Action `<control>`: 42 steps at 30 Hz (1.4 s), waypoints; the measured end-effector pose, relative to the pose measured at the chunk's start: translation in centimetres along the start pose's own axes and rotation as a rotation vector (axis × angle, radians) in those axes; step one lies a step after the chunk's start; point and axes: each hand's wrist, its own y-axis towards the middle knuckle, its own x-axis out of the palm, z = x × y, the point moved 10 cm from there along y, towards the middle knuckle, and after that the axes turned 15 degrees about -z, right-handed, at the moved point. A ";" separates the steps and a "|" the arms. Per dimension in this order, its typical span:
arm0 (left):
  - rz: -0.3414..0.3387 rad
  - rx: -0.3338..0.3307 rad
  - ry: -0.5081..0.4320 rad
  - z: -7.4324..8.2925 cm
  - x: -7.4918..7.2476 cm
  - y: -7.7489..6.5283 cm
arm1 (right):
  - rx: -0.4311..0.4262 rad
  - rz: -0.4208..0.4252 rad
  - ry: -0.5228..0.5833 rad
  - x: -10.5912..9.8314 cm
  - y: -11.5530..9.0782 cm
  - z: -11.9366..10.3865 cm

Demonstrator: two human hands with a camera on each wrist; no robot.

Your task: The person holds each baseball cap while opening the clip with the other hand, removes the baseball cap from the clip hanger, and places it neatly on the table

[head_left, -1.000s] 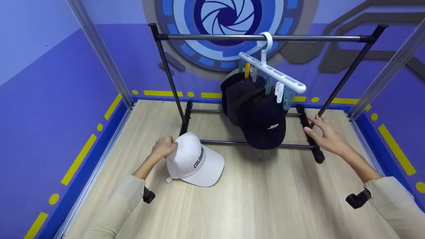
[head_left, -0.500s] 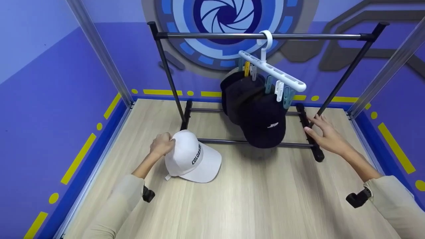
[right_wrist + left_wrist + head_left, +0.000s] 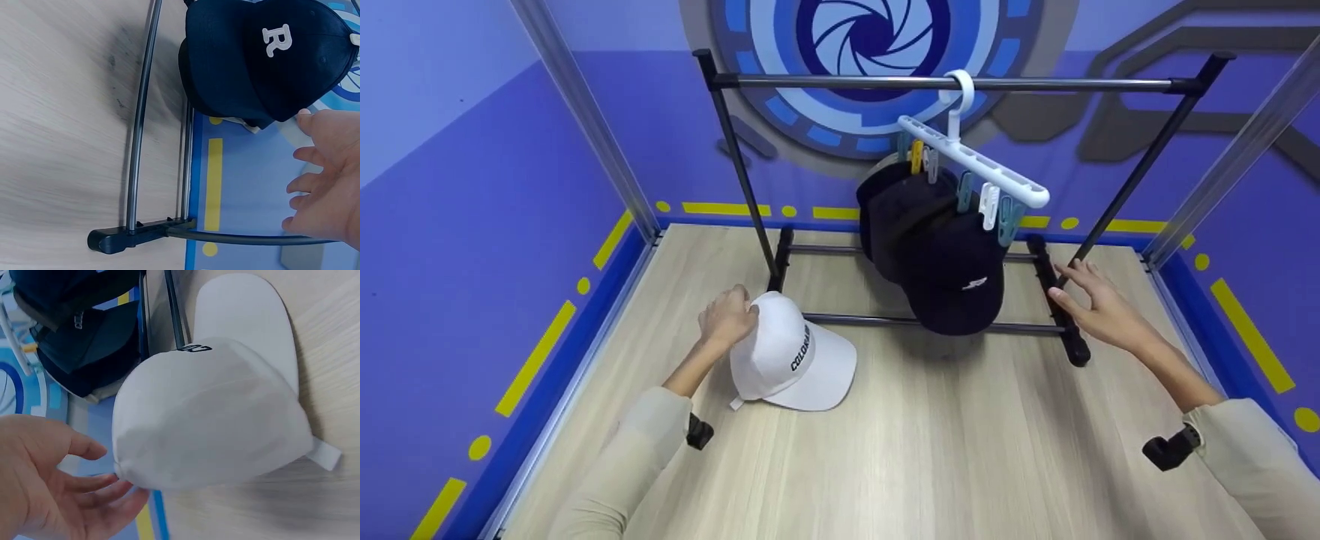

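Note:
A white baseball cap (image 3: 780, 352) with dark "COLORADO" lettering sits on the wooden surface, its brim toward the right. Beside its crown is my left hand (image 3: 727, 316). In the left wrist view the thumb stands apart from the cap (image 3: 208, 422), while the other fingertips lie at the crown's edge, touching or nearly so. Dark caps (image 3: 956, 274) hang from a white clip hanger (image 3: 975, 157) on the rack. My right hand (image 3: 1102, 307), fingers spread, is near the rack's right post and holds nothing; in its own view a dark cap (image 3: 275, 62) bears a white "R".
The metal rack (image 3: 840, 81) has black feet (image 3: 1061, 315) and two low crossbars (image 3: 862, 320). Coloured clothespins (image 3: 988, 206) line the hanger. Blue-purple panels (image 3: 472, 225) enclose the back and sides. Pale wooden surface (image 3: 922, 457) lies in front of the rack.
The white cap has shifted slightly left and back with my left hand, mostly in the first half second. The left hand has since lifted slightly at the crown. My right hand has hardly moved.

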 end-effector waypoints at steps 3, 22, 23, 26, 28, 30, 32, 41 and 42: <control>0.095 0.083 0.010 2.5 -0.8 -0.2 | 0.006 0.003 -0.002 -0.2 0.0 -0.2; 0.065 0.799 -0.115 24.9 -0.2 -3.6 | -0.081 0.098 -0.090 -2.8 2.2 -6.1; 0.077 0.832 -0.109 25.7 -0.1 -3.8 | -0.088 0.112 -0.093 -3.0 2.3 -6.6; 0.121 0.888 -0.057 27.9 -0.1 -4.1 | -0.112 0.148 -0.082 -3.5 2.8 -7.9; 0.145 0.895 -0.025 29.0 -0.1 -3.9 | -0.124 0.170 -0.079 -3.8 3.1 -8.7; 0.151 0.883 0.002 29.9 0.0 -3.6 | -0.135 0.188 -0.066 -4.1 3.4 -9.5; 0.159 0.869 0.016 30.5 0.0 -3.2 | -0.147 0.214 -0.056 -4.4 3.7 -10.1; 0.061 0.850 -0.039 31.5 0.9 -1.3 | -0.137 0.280 0.129 -5.3 5.2 -10.7; 0.044 0.852 -0.075 31.5 1.0 -1.2 | -0.125 0.287 0.158 -5.4 5.3 -10.5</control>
